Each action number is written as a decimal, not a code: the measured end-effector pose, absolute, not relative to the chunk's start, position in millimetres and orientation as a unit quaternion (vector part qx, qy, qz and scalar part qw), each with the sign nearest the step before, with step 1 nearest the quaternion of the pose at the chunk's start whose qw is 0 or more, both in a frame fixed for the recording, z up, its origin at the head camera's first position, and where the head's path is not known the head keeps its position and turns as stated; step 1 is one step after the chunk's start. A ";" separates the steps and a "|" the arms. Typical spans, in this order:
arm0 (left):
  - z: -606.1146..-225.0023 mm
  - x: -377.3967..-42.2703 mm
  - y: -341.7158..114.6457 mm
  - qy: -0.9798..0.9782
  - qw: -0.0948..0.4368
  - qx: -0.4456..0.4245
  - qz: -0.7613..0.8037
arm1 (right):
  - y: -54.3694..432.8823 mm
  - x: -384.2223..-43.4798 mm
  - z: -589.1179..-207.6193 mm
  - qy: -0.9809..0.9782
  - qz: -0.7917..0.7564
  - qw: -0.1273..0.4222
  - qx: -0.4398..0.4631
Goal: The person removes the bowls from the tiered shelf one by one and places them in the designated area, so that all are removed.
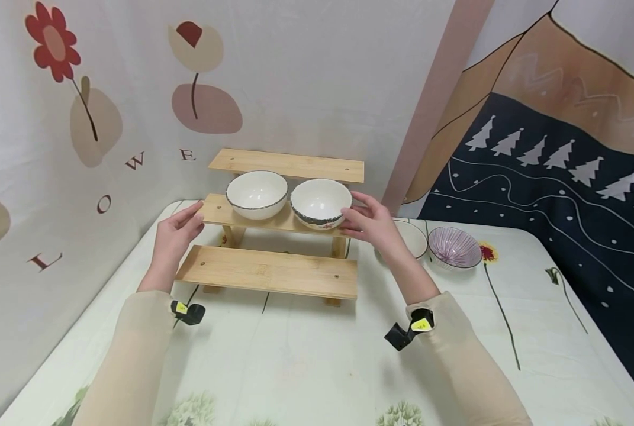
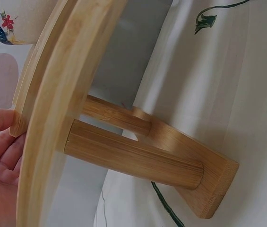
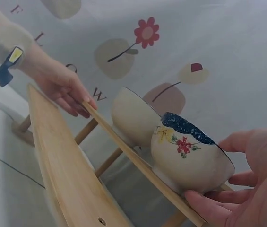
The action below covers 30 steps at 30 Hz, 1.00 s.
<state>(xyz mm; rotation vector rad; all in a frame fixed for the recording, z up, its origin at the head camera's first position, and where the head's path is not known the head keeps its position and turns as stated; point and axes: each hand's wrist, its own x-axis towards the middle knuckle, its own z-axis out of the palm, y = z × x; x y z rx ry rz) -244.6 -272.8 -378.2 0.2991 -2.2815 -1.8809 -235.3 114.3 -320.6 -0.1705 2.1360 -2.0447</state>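
A three-tier wooden shelf rack (image 1: 266,271) stands on the table with two white bowls on its middle board. My left hand (image 1: 177,236) pinches the left end of that middle board (image 2: 22,111), thumb and fingers on opposite faces. At the board's right end, my right hand (image 1: 369,219) holds the right bowl (image 1: 321,204), fingers spread around its side and one fingertip at the rim. Blue speckling and painted flowers mark this bowl's outside in the right wrist view. Close to its left sits the other bowl (image 1: 257,194), dark-rimmed and upright.
Right of the rack, a purple striped bowl (image 1: 454,247) rests on the table. Beside it, a pale thin-rimmed dish (image 1: 414,238) is partly hidden behind my right forearm. The rack's top board (image 1: 290,165) is near the printed cloth backdrop (image 1: 317,89).
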 end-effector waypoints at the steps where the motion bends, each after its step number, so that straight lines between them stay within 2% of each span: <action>1: -378.1 -244.4 -272.9 -0.765 0.085 0.099 -0.630 | 113.5 -235.5 -320.7 0.718 -0.688 0.090 -0.056; 16: -378.8 -246.1 -272.8 -0.782 0.076 0.109 -0.609 | 104.0 -238.3 -318.6 0.717 -0.690 0.100 -0.009; 30: -379.9 -247.6 -273.9 -0.778 0.074 0.116 -0.613 | 105.8 -236.3 -317.6 0.705 -0.703 0.090 -0.010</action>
